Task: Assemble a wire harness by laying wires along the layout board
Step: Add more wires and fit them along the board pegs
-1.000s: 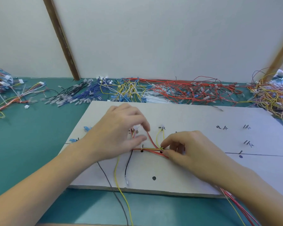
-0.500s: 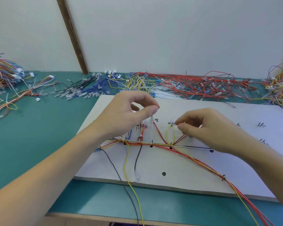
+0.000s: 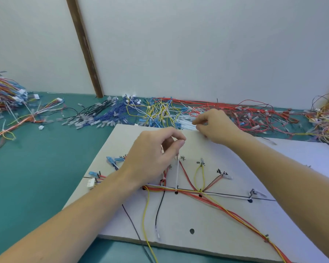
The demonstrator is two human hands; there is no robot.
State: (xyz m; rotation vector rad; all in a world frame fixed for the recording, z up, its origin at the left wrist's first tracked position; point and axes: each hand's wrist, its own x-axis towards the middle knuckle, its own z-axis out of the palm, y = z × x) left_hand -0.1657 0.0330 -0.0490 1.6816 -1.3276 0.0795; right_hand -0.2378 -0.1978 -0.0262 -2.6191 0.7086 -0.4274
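The white wire is pinched at its upper end by the left hand, its length running straight down toward the board's trunk line; the right hand, fingers curled at the far supply wires, is farther off, its hold unclear.

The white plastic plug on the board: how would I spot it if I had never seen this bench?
Start at the pale layout board lying on the green table. Follow its left edge to just beyond the left hand's wrist. There lies the white multi-slot connector, the only blocky white plug among slim blue terminals.
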